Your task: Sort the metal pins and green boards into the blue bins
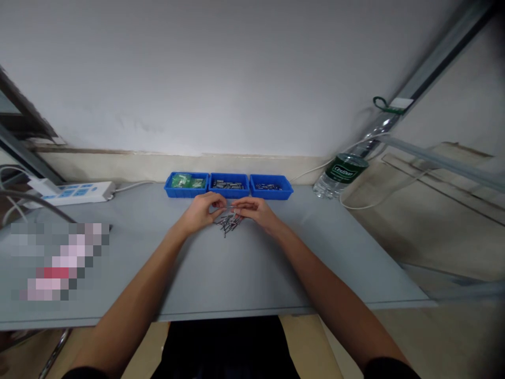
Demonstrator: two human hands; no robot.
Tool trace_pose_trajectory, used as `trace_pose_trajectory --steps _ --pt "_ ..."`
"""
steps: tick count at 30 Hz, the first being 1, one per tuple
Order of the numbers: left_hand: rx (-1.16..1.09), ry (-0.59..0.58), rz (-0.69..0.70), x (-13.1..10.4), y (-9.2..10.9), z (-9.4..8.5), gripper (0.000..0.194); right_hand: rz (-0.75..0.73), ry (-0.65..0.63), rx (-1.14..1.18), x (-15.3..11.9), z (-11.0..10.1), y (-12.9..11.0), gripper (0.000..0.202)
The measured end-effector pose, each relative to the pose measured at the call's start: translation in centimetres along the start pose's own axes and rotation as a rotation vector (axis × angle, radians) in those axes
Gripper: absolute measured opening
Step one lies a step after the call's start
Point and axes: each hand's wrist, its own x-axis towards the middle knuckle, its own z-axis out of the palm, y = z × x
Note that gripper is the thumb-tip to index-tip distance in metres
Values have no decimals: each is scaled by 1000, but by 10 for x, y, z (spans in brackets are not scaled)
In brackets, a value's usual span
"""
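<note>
My left hand (205, 211) and my right hand (255, 211) meet above the table, thumbs and fingers pinched. Between their fingertips runs a small thin metal part (231, 207), too small to make out exactly; both hands appear to grip it. Just below the fingers lies a loose pile of thin metal pins (229, 223) on the table. Behind the hands, three blue bins stand in a row. The left bin (185, 193) contains green and white pieces, the middle bin (229, 193) grey metal pieces, and the right bin (272, 195) small dark metal parts.
The grey table (244, 279) backs onto a wall. A large clear bottle with a green label (344, 171) stands at the back right beside a white cable. A white power strip (81, 192) sits at the left, behind a blurred-out pinkish item (65, 263).
</note>
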Motion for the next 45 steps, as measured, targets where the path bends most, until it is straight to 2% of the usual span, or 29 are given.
trace_pose_trajectory --steps 4,10,15,18,21,28,33,38,45 --pt "-7 -61 -47 1 2 -2 2 37 -2 68 -1 1 -3 33" --pt "15 -291 -194 -2 -3 -15 9 59 89 74 -1 -2 -9 29" --pt "23 -484 -231 -6 -12 -24 10 -12 316 127 2 -13 -12 25" --pt "7 -533 -251 -7 -15 -24 10 -41 488 170 5 -20 -10 33" --pt "-18 -562 -278 -8 -17 -22 10 -31 575 189 6 -22 -8 42" --pt "-54 -594 -301 -9 -19 -21 11 6 493 152 4 -14 -10 36" --pt "-10 -523 -254 -9 -16 -21 8 14 434 119 3 -10 -9 32" --pt "65 -454 -195 -11 -17 -18 34 29 405 133 3 -12 -8 31" --pt "80 -496 -181 -12 -26 -18 13 40 393 129 5 -12 -6 29"
